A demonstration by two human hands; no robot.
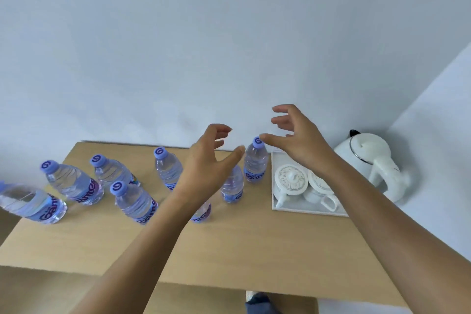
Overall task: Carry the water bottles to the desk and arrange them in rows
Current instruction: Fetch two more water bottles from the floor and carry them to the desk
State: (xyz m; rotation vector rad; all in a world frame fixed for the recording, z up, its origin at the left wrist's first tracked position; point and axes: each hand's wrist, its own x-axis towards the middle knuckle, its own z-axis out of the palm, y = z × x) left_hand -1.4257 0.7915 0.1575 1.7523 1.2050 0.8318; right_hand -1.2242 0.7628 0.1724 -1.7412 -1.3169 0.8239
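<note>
Reaching over the desk (pixel 229 245), my left hand (pixel 206 160) and right hand (pixel 298 137) are spread wide, holding nothing. Water bottles (pixel 256 160) stand in maybe two rows below.

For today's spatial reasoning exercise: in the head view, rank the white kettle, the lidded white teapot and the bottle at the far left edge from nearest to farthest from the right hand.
From the right hand:
1. Lidded white teapot, on the tray just below it.
2. White kettle, off to the right.
3. Far-left bottle, across the desk.
</note>
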